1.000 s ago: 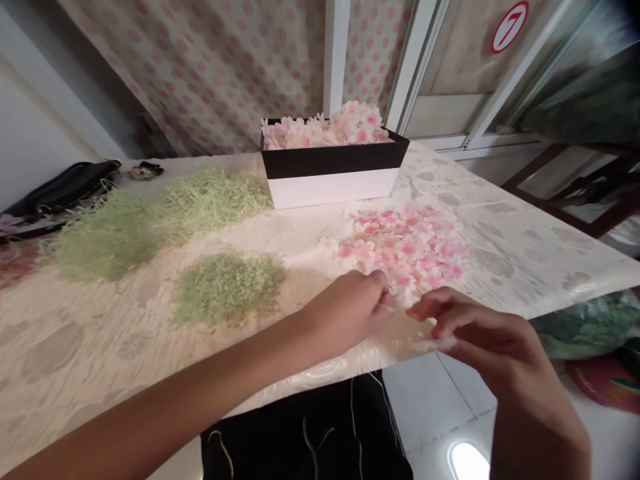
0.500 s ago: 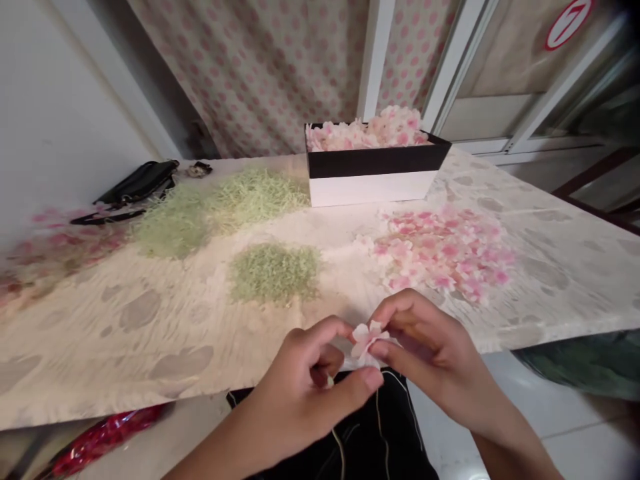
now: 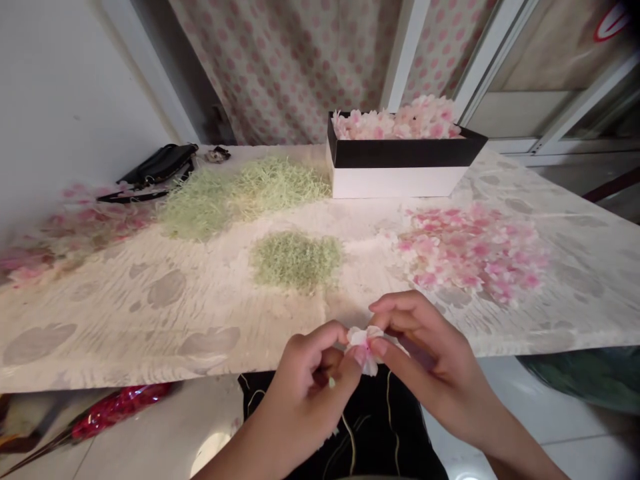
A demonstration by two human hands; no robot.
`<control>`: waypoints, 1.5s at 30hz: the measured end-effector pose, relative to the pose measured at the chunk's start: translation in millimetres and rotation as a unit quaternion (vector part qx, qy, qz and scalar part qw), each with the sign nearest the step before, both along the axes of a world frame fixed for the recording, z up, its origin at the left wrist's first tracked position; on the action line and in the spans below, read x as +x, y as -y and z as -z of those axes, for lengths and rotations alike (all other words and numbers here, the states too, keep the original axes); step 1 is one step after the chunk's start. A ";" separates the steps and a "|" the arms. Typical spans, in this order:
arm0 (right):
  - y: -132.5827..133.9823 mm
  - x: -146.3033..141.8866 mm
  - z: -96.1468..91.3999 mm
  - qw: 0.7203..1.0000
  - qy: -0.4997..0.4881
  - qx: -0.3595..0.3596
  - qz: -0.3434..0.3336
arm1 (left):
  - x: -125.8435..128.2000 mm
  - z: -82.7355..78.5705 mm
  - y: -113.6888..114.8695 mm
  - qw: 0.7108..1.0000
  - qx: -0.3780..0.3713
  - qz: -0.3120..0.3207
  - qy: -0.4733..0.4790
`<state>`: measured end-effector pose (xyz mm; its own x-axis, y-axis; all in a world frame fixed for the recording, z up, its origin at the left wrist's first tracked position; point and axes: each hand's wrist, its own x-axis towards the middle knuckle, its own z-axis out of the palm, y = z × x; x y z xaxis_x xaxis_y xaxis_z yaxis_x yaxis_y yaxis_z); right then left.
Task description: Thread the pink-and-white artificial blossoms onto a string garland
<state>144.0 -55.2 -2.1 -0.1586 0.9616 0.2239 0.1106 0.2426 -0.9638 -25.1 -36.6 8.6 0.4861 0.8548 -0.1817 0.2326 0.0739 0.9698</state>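
Just beyond the table's front edge, a pale pink artificial flower (image 3: 371, 365) is pinched between my two hands. My left hand (image 3: 311, 387) has its thumb and index finger closed on the left petals; its other fingers are curled, with a small pale green bit showing by them. My right hand (image 3: 434, 363) grips the flower's right side, thumb in front, the fingers behind partly hidden. Ahead of my hands lies a heap of small green pieces (image 3: 297, 260). To its right spreads a pile of pink and white flowers (image 3: 477, 253).
A black-and-white box (image 3: 400, 181) heaped with pink blossoms stands at the back of the cloth-covered table (image 3: 210, 307). Pale green strands (image 3: 280, 187), a black bag (image 3: 163, 163) and more pink flowers (image 3: 100, 227) lie left. A red wrapped bundle (image 3: 120, 410) is below the table.
My left thumb has come up onto the flower's centre from below it, and the flower has turned slightly. The view has shifted left, so the table's things appear further right.
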 end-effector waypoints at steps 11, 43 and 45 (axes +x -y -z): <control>-52.3 31.0 -15.0 0.949 0.301 0.051 0.080 | -10.2 3.0 2.5 1.000 0.016 -0.021 -0.003; -74.2 37.1 -16.0 0.829 0.548 0.027 -0.110 | -11.8 10.2 5.9 0.999 -0.012 -0.046 0.008; -74.4 36.3 -16.3 0.820 0.559 0.053 -0.111 | -11.5 10.1 5.3 0.999 -0.004 -0.043 0.013</control>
<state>180.2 19.2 14.2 -0.4904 0.8657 -0.1008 0.8524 0.4523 -0.2625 -36.6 -41.9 -1.5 0.4152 0.8923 -0.1770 0.2003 0.1001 0.9746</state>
